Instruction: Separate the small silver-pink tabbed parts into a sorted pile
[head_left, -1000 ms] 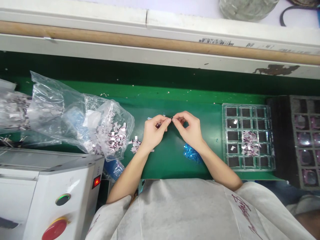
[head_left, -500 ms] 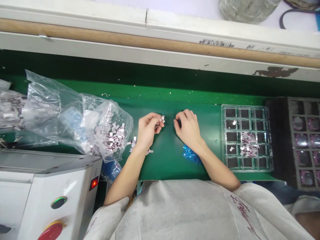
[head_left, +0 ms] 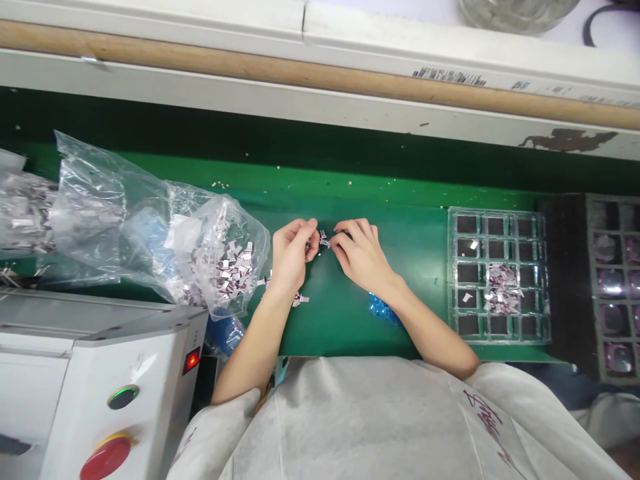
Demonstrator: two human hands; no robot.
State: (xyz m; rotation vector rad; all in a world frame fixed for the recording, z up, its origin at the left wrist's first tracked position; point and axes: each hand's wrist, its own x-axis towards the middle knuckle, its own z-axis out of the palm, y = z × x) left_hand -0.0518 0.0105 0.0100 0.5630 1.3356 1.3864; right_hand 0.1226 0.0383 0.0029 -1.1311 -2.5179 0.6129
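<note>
My left hand (head_left: 293,253) is closed around small silvery pieces over the green mat (head_left: 325,327). Close to its right, my right hand (head_left: 361,257) has thumb and fingertips together at a small silvery piece (head_left: 324,240) between the hands. Blue film scraps (head_left: 383,308) lie below my right wrist. More small pieces (head_left: 301,299) lie beside my left forearm. A clear plastic bag (head_left: 235,267) full of such pieces is on the left. On the right, a clear compartment tray (head_left: 453,267) has a pile of pieces (head_left: 503,290) in its middle column.
At lower left stands a white machine (head_left: 150,360) with a red button (head_left: 106,457) and a lit red switch (head_left: 191,360). A dark foam tray (head_left: 570,280) with round lenses is at far right. A white shelf edge (head_left: 225,80) crosses the back, with a glass jar (head_left: 520,13) above.
My right hand has moved left to the pieces by my left hand, and its fingertips have closed on one. My left hand has shifted slightly left. The whole view has shifted slightly.
</note>
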